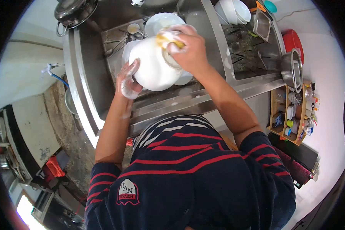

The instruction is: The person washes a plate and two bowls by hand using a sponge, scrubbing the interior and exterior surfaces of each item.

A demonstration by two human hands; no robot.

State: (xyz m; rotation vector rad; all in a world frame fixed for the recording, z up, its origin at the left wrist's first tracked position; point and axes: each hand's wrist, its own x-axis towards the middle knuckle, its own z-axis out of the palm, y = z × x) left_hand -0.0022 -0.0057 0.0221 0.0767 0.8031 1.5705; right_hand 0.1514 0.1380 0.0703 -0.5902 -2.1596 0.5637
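A white bowl (152,69) is tilted over the sink, its outer side and foot ring facing me. My left hand (128,79), streaked with suds, grips the bowl's left edge with the thumb on its outside. Against the upper right of the bowl, my right hand (189,48) presses a soapy yellow sponge (165,39), its fingers closed round it. Beneath and beyond the bowl, more white dishes (163,21) lie in the sink, partly hidden. Spoons and other utensils (117,46) rest on the sink floor to the left, near a small cup (133,28).
The steel sink (90,73) has a raised front rim. A dark pot (76,12) stands at its upper left corner. In the right basin are white bowls (234,11) and a metal tray (262,24). Steel bowls (291,71) sit at the right edge, above a wooden shelf (289,115).
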